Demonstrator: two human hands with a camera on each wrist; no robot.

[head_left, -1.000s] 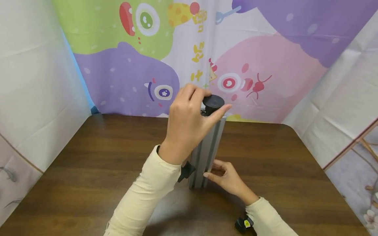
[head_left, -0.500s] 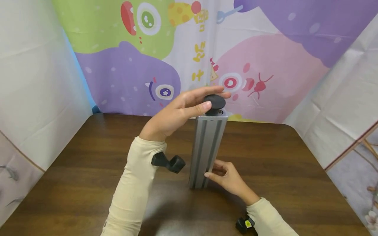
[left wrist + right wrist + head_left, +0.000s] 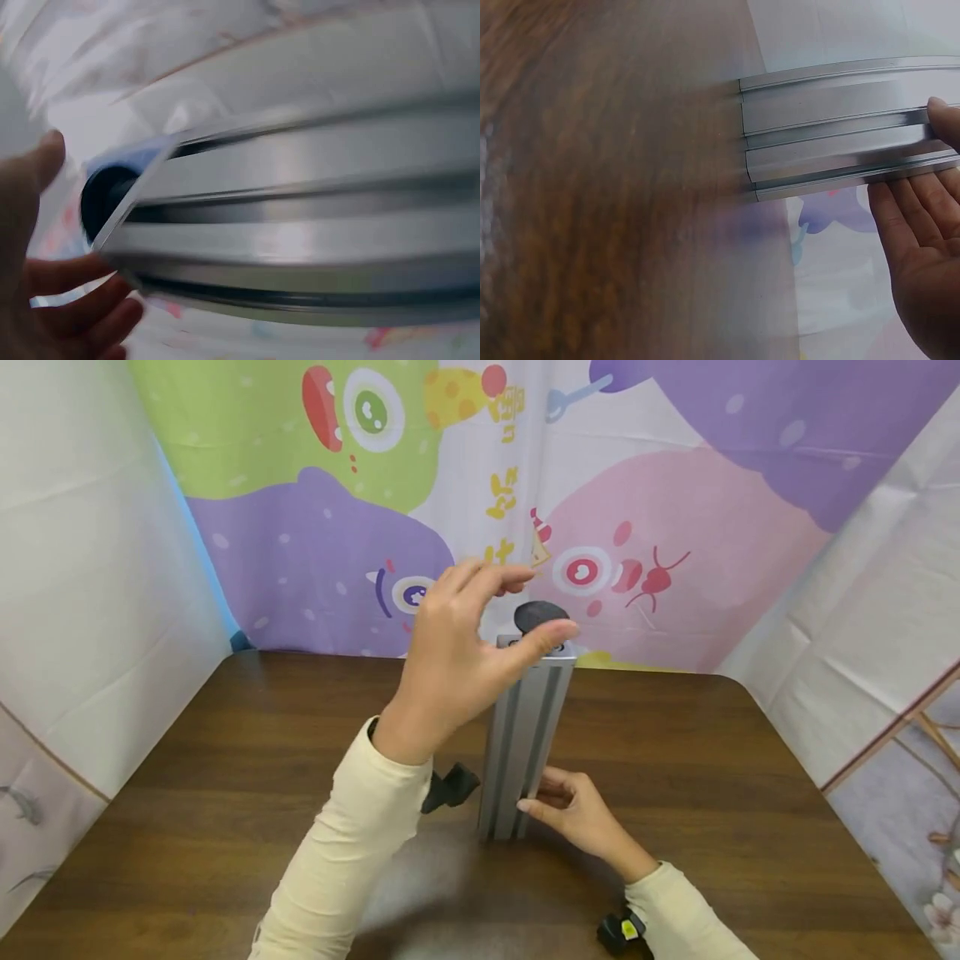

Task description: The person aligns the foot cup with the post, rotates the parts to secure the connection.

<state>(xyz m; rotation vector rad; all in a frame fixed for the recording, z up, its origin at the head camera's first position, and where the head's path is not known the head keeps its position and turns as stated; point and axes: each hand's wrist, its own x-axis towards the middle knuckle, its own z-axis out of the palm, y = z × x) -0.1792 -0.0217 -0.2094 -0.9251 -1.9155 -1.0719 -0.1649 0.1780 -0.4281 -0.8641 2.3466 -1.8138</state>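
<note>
An aluminium profile (image 3: 525,743) with slotted sides stands upright on the table. On its top end sits a black round foot (image 3: 538,614) with a disc-shaped pad, resembling a levelling foot. My left hand (image 3: 450,660) is around this foot, thumb in front and fingers raised behind, with a gap between fingers and disc. The left wrist view shows the foot (image 3: 105,202) beyond the profile's end, between thumb and fingers. Low on the profile, my right hand (image 3: 577,817) holds it, thumb on one face and fingers round the other side, as the right wrist view also shows.
The brown wooden table (image 3: 300,760) lies beneath. Behind it hangs a cartoon-printed curtain (image 3: 645,527), with white cloth panels (image 3: 75,527) at the sides. A black wrist device (image 3: 621,932) is at the right sleeve; another (image 3: 452,787) is at the left wrist.
My left hand gripped the disc, swung round with straightened fingers along it, then turned back and now has its fingers lifted off. The right hand and the profile stay in place.
</note>
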